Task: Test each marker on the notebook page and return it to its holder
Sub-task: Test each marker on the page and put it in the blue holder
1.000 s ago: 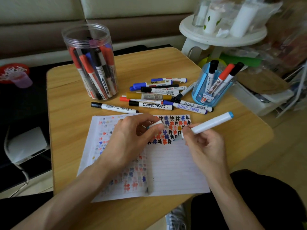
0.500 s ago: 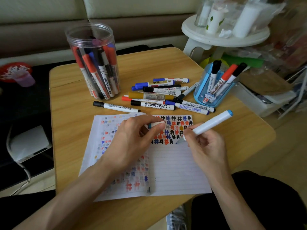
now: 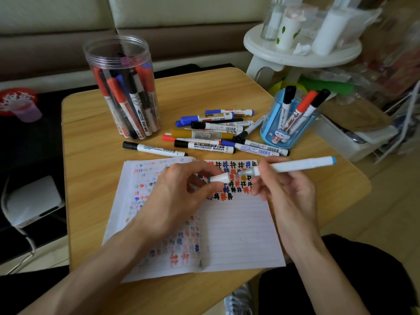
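An open lined notebook [image 3: 238, 230] lies on the wooden table [image 3: 91, 160], its top rows filled with coloured hash marks. My right hand [image 3: 288, 196] grips a white marker with a light-blue end [image 3: 300, 165], held above the page with its bare tip pointing left. My left hand [image 3: 179, 196] pinches the marker's white cap [image 3: 219, 178], whose mouth sits just left of the tip. A pile of capped markers [image 3: 213, 135] lies behind the notebook. A tall clear jar [image 3: 123, 87] holds several markers. A small blue holder cup [image 3: 284, 123] holds three.
A white round stool [image 3: 300, 53] with bottles stands at the back right, beside a white bin [image 3: 354, 137]. A white box with a cable [image 3: 34, 198] sits on the dark surface left of the table. My dark-clothed knee [image 3: 341, 280] is below the table's front-right corner.
My right hand lifted the marker off the page and levelled it, tip toward the left. My left hand brought the cap up close to the tip.
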`<state>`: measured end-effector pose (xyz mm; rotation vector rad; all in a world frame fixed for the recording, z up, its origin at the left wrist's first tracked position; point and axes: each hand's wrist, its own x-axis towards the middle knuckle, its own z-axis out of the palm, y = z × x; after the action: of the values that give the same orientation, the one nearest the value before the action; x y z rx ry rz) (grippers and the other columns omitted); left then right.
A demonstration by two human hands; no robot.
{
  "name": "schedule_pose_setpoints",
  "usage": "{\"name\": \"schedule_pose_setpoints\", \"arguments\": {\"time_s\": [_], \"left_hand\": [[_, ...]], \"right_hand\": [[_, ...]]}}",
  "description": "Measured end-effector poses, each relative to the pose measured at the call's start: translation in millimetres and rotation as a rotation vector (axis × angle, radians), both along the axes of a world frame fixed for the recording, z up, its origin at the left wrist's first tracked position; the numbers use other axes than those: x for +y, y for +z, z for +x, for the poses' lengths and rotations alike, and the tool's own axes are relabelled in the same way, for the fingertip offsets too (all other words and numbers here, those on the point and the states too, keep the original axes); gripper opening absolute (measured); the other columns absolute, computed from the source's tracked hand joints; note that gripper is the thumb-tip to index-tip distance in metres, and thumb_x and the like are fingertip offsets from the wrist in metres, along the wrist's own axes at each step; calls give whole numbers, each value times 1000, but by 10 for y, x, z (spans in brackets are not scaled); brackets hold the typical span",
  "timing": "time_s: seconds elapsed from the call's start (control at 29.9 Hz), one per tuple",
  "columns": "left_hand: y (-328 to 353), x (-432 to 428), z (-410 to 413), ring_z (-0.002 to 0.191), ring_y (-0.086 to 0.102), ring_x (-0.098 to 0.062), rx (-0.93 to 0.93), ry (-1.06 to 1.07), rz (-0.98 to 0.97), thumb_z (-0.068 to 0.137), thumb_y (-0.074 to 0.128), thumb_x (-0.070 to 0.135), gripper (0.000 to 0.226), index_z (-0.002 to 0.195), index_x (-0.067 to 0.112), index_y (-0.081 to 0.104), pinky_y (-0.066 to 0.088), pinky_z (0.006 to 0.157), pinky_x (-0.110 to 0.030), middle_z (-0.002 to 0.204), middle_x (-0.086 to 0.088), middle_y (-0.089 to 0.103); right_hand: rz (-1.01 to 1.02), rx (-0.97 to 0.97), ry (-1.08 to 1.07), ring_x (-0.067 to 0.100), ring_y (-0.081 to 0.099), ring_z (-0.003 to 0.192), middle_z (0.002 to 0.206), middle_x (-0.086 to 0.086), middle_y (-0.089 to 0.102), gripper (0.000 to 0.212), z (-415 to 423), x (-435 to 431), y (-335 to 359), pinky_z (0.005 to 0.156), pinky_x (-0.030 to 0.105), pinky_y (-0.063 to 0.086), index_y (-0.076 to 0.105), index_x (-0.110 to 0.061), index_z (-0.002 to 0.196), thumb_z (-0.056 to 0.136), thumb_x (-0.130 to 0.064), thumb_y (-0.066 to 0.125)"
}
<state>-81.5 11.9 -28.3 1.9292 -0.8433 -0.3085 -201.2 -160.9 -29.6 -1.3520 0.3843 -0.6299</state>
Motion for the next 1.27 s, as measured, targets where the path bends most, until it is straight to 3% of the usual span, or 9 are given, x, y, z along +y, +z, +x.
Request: {"name": "schedule_pose_setpoints", "arguments": {"time_s": [0.23,0.33,0.43,0.57,0.7,0.94,1.04,1.17,1.27], "left_hand": [[54,-22,-41,87,73,-10,26,-62,-58,90,74,29,17,107,32,75,58,75,-29,94,15,74],[51,-23,-34,83,73,-12,35,-39,-74,90,76,28,17,107,31,75,58,74,-34,91,12,75],[70,-17,-25,82,73,-15,60,-34,-106,89,75,28,20,109,28,77,58,75,-36,87,8,76],[99,-8,-68,82,75,-15,105,-51,-161,84,74,28,26,108,21,79,60,78,-35,90,2,79],[130,-11,-109,78,75,-10,136,-38,-191,82,74,25,23,104,20,80,59,75,-20,86,2,79],[119,-54,-150,74,74,-7,134,-3,-174,86,77,8,17,102,12,81,58,72,-16,85,2,79],[133,-77,-171,74,75,-8,149,-6,-176,86,77,10,18,103,14,81,58,72,-16,84,5,79],[161,-171,-168,79,76,-13,177,-50,-150,88,74,17,19,107,14,78,62,78,-27,86,-1,78],[179,-316,-201,80,76,-11,200,-97,-137,90,72,16,18,108,12,74,60,75,-21,91,-1,78]], "right_hand": [[-110,6,127,18,65,69,83,9,73,18,14,55,-8,64,20,52,74,-3,101,87,-15,75],[-81,12,141,25,67,73,84,16,74,23,-6,30,7,65,28,54,76,-5,101,90,-24,72],[-97,19,153,30,70,76,86,19,75,23,-9,8,2,67,33,56,75,-1,105,95,-19,65],[-147,3,121,27,71,74,82,17,75,22,2,41,-15,69,31,57,75,-2,103,94,-19,66],[-179,-21,113,22,71,73,80,15,75,18,-3,81,-3,71,27,58,75,-5,98,93,-19,66],[-191,-12,87,19,72,75,81,13,75,19,-11,116,-51,73,25,57,75,-3,101,93,-18,67],[-183,-10,79,19,72,76,80,12,75,19,-26,99,-50,73,25,57,75,-5,102,94,-19,66],[-188,-1,88,21,69,77,81,10,73,22,-44,15,13,73,27,56,75,-6,105,96,-24,65],[-174,-18,25,14,65,75,81,-1,71,27,-105,-78,128,71,24,54,73,-9,114,94,-26,67]]}}
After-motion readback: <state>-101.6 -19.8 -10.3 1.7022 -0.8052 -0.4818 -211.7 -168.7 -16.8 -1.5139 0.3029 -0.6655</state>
